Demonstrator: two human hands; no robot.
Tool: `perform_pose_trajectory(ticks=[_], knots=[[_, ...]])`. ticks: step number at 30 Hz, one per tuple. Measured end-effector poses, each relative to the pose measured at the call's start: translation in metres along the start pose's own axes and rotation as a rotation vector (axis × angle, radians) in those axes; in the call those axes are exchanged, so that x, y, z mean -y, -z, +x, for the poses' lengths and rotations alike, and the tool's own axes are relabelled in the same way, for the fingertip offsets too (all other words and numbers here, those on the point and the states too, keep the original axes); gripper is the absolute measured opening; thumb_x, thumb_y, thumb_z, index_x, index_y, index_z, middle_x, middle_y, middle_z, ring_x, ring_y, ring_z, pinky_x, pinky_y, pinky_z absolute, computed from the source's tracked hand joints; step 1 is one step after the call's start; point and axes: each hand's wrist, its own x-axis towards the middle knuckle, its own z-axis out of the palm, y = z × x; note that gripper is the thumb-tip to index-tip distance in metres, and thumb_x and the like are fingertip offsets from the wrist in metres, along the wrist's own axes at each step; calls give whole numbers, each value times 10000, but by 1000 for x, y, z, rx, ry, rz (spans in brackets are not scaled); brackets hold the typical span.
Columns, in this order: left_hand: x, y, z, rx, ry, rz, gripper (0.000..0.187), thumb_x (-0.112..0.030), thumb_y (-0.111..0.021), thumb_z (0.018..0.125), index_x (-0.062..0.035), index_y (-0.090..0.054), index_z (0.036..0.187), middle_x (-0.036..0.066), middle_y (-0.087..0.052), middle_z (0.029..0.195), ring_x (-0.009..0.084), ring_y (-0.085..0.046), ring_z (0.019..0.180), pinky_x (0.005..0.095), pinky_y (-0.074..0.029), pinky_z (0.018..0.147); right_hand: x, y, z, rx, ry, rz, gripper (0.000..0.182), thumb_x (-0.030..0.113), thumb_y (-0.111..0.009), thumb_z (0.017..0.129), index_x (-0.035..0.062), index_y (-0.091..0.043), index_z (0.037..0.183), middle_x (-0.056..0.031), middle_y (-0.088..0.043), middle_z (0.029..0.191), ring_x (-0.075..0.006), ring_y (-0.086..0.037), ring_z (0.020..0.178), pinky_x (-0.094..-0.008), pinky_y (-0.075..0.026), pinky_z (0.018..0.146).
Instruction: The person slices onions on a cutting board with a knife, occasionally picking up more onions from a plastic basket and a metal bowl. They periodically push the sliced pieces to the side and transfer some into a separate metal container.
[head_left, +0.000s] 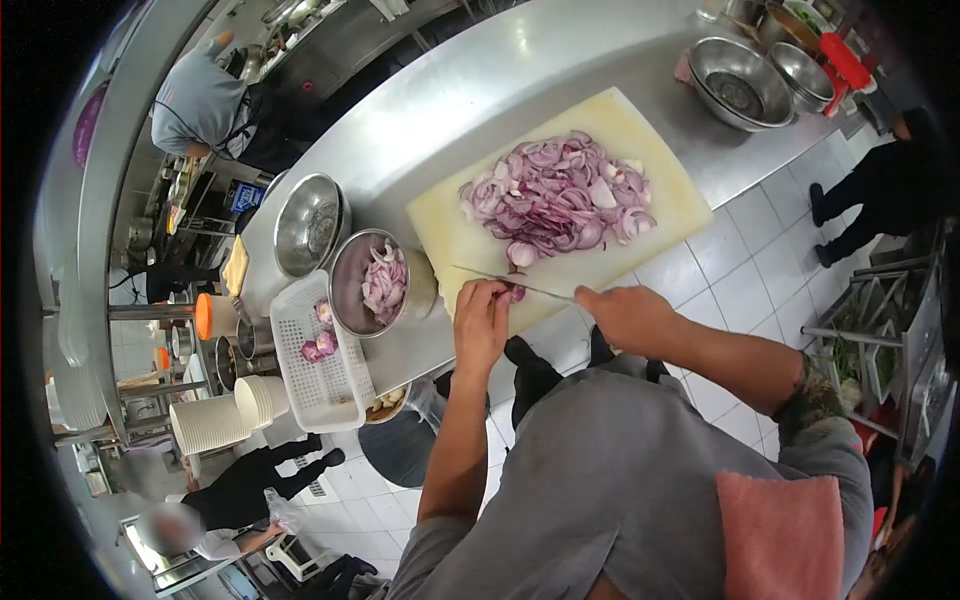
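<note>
My right hand point(622, 318) is closed round the handle of a knife point(535, 290), whose blade points left across the near edge of a pale cutting board point(660, 190). Under the blade, my left hand point(482, 318) has its fingers curled on a piece of red onion point(514, 293). A heap of sliced red onion point(560, 195) covers the middle of the board. Just beyond the blade lies a peeled onion piece point(521, 254). To the left, a steel pot point(345, 262) contains more sliced onion point(384, 285).
A white perforated basket point(290, 345) with a few red onions point(322, 340) stands beside the pot. A steel bowl point(310, 225) sits behind it. More steel bowls point(740, 85) are at the counter's far right. Other people work at the left and stand at the right.
</note>
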Motion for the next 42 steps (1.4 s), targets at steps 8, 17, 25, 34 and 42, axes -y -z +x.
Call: perform_pose_trajectory(ticks=[8,17,25,34,42], knots=[[6,-6,-5,-44,21,-15,112,-17,-714,914,-8,-692,1023,153,-666,1024,356,-649,953,425,-525,842,-2,-7,0,-31,38,10,289,58,-496,936,19,-520,1222,-232,-721,863,-422,-725,810,-552,-557,699],[5,-5,-5,-55,-22,66,117,-12,-757,907,12,-689,999,137,-662,995,298,-684,888,373,-572,796,-2,-6,-1,8,12,39,340,54,-499,945,36,-513,1284,-244,-723,895,-431,-728,866,-548,-565,720],[4,0,7,-3,-172,124,113,-59,-736,935,-4,-669,1007,148,-657,979,300,-667,835,383,-536,724,-30,-39,30,-8,81,149,238,120,-542,970,19,-520,1185,-260,-714,924,-474,-702,895,-575,-541,776],[-18,8,9,96,225,-5,163,-63,-717,948,-1,-663,1089,151,-654,1019,258,-675,798,361,-558,706,-39,-16,34,-34,31,92,255,104,-544,959,2,-525,1192,-277,-699,892,-474,-694,905,-577,-525,804],[2,11,9,134,-60,-22,155,-32,-734,933,6,-677,1073,138,-653,1026,269,-689,840,361,-562,754,-5,7,0,73,-15,75,310,45,-517,909,-7,-514,1214,-258,-699,855,-457,-705,843,-579,-531,745]])
